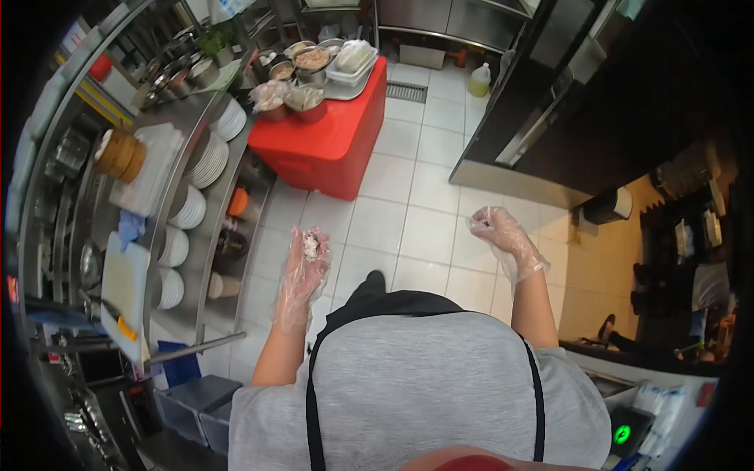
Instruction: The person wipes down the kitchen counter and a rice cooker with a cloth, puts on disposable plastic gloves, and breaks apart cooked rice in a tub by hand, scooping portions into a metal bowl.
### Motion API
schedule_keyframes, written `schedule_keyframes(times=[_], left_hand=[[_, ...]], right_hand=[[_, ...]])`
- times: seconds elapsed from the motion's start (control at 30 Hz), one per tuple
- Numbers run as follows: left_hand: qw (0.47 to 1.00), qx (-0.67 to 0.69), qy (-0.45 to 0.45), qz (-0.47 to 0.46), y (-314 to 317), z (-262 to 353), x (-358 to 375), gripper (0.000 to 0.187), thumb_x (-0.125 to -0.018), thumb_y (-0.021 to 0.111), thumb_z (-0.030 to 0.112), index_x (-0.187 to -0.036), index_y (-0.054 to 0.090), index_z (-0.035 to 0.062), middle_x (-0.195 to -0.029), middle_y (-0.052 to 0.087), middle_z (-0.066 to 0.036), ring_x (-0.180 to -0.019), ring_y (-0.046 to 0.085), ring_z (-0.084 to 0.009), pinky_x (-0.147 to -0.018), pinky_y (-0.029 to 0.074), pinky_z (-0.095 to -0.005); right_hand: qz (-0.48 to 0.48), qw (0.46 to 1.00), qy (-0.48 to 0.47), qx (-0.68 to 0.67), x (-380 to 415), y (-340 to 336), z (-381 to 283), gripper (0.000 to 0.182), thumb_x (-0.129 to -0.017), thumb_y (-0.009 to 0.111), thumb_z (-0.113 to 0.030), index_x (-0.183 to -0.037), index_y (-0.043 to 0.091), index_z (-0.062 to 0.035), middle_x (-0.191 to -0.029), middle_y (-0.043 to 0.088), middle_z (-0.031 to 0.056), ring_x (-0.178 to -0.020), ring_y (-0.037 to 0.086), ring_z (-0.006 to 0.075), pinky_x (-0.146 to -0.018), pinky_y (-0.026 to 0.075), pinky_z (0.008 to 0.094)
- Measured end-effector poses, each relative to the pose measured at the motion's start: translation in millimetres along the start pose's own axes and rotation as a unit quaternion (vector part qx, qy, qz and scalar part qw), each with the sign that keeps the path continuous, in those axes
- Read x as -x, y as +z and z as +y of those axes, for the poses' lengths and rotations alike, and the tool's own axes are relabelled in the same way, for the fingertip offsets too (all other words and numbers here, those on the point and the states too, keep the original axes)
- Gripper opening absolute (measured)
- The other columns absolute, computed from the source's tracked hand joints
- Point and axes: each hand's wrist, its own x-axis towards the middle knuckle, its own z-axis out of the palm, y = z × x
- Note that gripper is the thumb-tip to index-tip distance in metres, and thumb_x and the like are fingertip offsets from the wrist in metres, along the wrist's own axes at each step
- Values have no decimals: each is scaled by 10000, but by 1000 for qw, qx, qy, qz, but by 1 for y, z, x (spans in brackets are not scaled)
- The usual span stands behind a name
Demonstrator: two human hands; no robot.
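Both hands wear clear plastic gloves and are held out in front of the body, over the tiled floor. My left hand (307, 263) is turned palm up, its fingers curled round a small white clump (311, 248) that looks like rice. My right hand (497, 229) is well apart from it, fingers bent together in a pinch near a small dark bit; what it holds is too small to make out. Neither hand touches a surface.
Ahead stands a red box (314, 149) bearing bowls and a white tray (351, 88). On the left, a steel shelf holds stacked white plates (208, 160) and a cutting board (124, 282). A dark partition (542, 118) rises at right, and a yellow bottle (479, 80) stands on the floor.
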Motion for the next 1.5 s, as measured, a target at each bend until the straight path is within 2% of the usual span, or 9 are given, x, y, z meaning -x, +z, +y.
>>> schedule_keyframes(times=[0.3,0.43,0.5,0.57,0.7,0.8,0.97,1.37,1.5], left_hand=[[986,-70,-95,-114,132,47,-257,393,-931,456,441,-955,549,60,-819,555,-38,-685,556,-113,-533,473,-202],[988,-103,-90,-64,178,45,-351,373,-945,439,429,-934,537,69,-793,543,-29,-653,536,-98,-494,419,-207],[995,-9,-67,71,205,53,-381,375,-944,441,431,-936,540,70,-794,550,-24,-656,543,-91,-516,444,-201],[974,-220,-39,38,211,73,-410,345,-950,436,413,-963,550,88,-819,566,-28,-667,554,-100,-557,480,-204],[996,-6,-83,17,171,110,-516,321,-955,426,401,-1001,557,112,-841,571,-24,-671,552,-100,-571,475,-201],[990,88,-86,74,150,133,-592,383,-923,445,483,-998,549,123,-800,570,1,-669,558,-82,-538,474,-202],[982,-157,-87,59,254,143,-666,313,-931,476,419,-1055,536,138,-856,582,-10,-697,563,-92,-563,463,-188],[986,-117,-88,75,405,101,-896,331,-930,465,437,-958,548,117,-774,571,0,-592,539,-70,-443,428,-173],[974,-180,-135,-4,421,83,-922,322,-925,485,421,-937,561,108,-776,585,-5,-567,547,-71,-418,438,-183]], right_hand=[[74,994,83,14,-165,-86,23,326,-745,651,-255,-925,625,16,-831,624,158,-818,601,235,-740,465,364],[-9,982,101,-162,-276,-83,79,355,-763,622,-303,-931,625,10,-780,628,148,-766,608,231,-700,464,363],[-35,999,4,-31,-352,-91,86,355,-807,600,-333,-937,621,-3,-768,631,94,-730,608,202,-679,471,345],[-56,996,28,-63,-412,-106,58,371,-809,585,-361,-933,622,-13,-760,627,92,-716,603,183,-657,468,334],[-76,990,-2,-115,-543,-148,29,293,-766,605,-302,-858,623,-24,-742,628,90,-693,593,178,-643,477,327],[50,950,-54,-303,-653,-154,79,253,-778,617,-284,-834,618,-37,-691,610,64,-631,577,153,-597,468,300],[243,922,80,-290,-719,-249,110,296,-758,666,-312,-869,626,-41,-690,605,37,-609,570,144,-584,470,280],[675,547,156,-471,-749,-555,348,200,-821,641,-227,-883,578,-47,-681,548,66,-532,520,162,-472,450,296],[678,575,248,-384,-760,-617,466,316,-814,641,-278,-954,607,3,-757,603,117,-619,575,210,-531,474,321]])
